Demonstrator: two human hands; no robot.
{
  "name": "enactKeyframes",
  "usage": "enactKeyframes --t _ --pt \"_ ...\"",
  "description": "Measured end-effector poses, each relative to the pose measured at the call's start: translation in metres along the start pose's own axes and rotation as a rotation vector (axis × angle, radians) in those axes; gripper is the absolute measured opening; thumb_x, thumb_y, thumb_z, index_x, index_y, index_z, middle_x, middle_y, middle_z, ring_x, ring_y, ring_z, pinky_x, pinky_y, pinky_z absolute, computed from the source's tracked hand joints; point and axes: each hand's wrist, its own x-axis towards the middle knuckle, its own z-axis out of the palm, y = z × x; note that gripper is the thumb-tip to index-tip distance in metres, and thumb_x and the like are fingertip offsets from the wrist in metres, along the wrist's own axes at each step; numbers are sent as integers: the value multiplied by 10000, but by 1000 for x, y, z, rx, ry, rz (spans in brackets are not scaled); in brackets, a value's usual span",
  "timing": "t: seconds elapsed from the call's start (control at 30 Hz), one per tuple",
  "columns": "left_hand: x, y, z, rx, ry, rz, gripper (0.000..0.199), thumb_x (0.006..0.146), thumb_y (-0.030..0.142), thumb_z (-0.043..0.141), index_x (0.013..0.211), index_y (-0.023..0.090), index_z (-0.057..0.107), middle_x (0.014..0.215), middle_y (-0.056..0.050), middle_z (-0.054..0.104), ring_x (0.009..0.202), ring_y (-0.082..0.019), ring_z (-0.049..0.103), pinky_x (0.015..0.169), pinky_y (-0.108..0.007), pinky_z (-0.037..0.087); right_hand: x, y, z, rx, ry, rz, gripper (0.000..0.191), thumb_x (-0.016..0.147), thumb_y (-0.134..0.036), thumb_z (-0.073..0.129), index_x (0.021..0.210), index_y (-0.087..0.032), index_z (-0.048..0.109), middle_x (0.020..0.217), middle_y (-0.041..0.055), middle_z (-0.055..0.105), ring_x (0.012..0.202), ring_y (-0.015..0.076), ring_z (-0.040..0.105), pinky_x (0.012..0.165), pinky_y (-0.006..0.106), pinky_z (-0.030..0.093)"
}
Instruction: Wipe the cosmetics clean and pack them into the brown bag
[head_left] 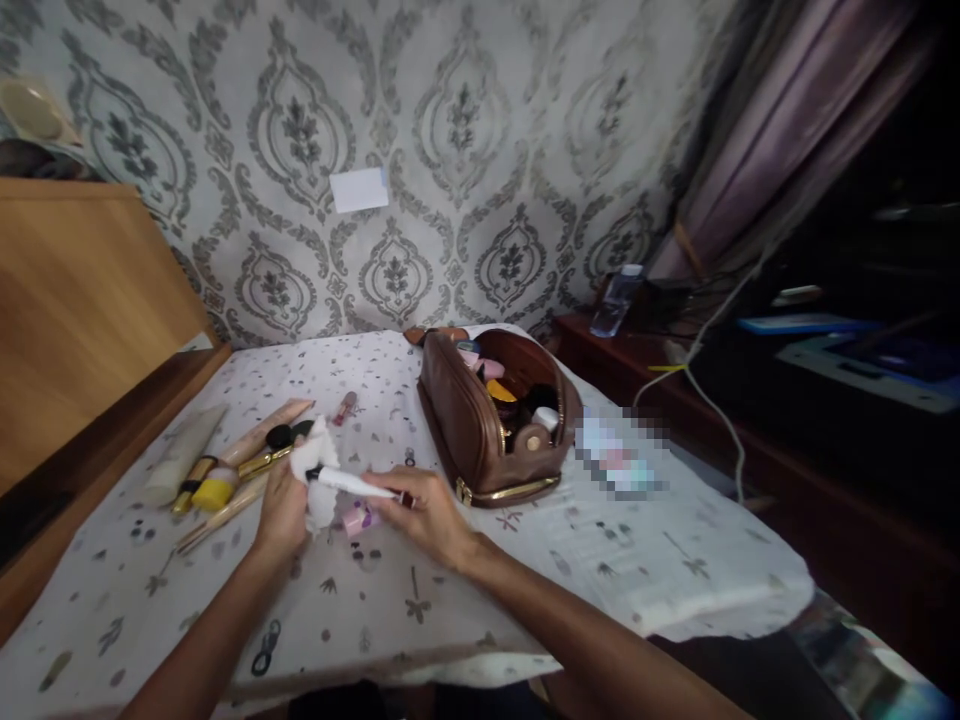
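Note:
My left hand (281, 508) is closed around a crumpled white wipe (322, 505). Between the fingers of my right hand (433, 518) is a makeup brush (351, 482) with a white handle, its dark end pressed against the wipe. Just below the brush, a small pink and purple item (360, 517) lies on the cloth. Left of my left hand are several cosmetics, among them a pale tube (184, 455), a yellow-based container (215, 487) and long thin brushes (225, 515). A small pinkish tube (346, 407) lies farther back.
An open brown leather makeup bag (469, 420) full of cosmetics stands right of my hands. The patterned white cloth (420, 635) covers the surface. A wooden panel (82, 310) rises at left. On the right are a clear bottle (617, 302), a white cable (724, 430) and a blurred-out packet (616, 455).

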Motion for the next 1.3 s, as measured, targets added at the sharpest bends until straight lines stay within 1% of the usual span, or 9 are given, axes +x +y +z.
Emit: enactKeyframes --t 0.1,0.2,0.37,0.57,0.73,0.87,1.1,1.2,1.3 --pt "-6 7 1 24 -24 29 296 606 459 696 664 189 590 536 52 510 457 -91 369 421 -200 303 -8 -5 -3 -139 -23 -46 295 932 -329 613 1154 -197 755 944 87 764 817 177 670 759 277 501" --pt "-12 11 -3 87 -124 95 238 683 427 678 695 198 618 615 14 580 550 -135 471 487 -220 385 -18 -9 -7 -113 -21 7 311 937 -355 601 1162 -197 747 986 92 767 816 179 677 738 276 508" --pt "-29 21 -6 270 -261 309 252 809 455 622 807 210 680 673 -11 605 697 -197 558 611 -258 450 -36 -15 -12 411 1 330 439 800 -537 725 1032 -164 748 767 20 711 491 81 584 468 189 406" --pt "-62 40 23 367 -457 467 263 857 469 586 831 215 646 662 8 592 598 -160 515 569 -237 415 -62 -24 -25 827 16 526 529 692 -565 812 969 -124 720 629 -20 673 368 34 500 357 144 299" --pt "-67 42 49 385 -540 392 415 917 486 509 605 217 459 493 51 394 463 -118 375 458 -225 308 -80 -28 -42 663 71 467 521 746 -581 764 1009 -132 731 629 -35 648 372 18 402 357 153 302" --pt "-66 37 66 298 -534 258 432 925 526 497 635 208 463 574 33 445 545 -124 411 495 -212 346 -88 -33 -50 446 124 398 492 792 -571 725 1064 -160 735 692 -11 651 462 58 433 422 181 371" --pt "-81 29 84 211 -567 150 434 907 603 508 781 197 598 679 0 546 676 -162 496 627 -218 454 -103 -45 -58 -210 278 229 276 938 -374 585 1096 -203 734 899 63 729 767 178 624 750 277 489" --pt "-90 31 88 231 -651 139 491 852 664 549 907 188 657 793 -39 640 760 -196 571 732 -247 502 -117 -47 -59 -176 300 267 293 935 -408 589 1078 -199 736 887 60 722 765 173 617 735 267 484" --pt "-98 30 92 203 -808 60 490 812 661 610 936 191 675 756 -26 634 681 -180 560 628 -230 495 -134 -48 -58 36 348 382 373 891 -510 632 1026 -179 739 783 28 663 659 129 547 595 222 450"
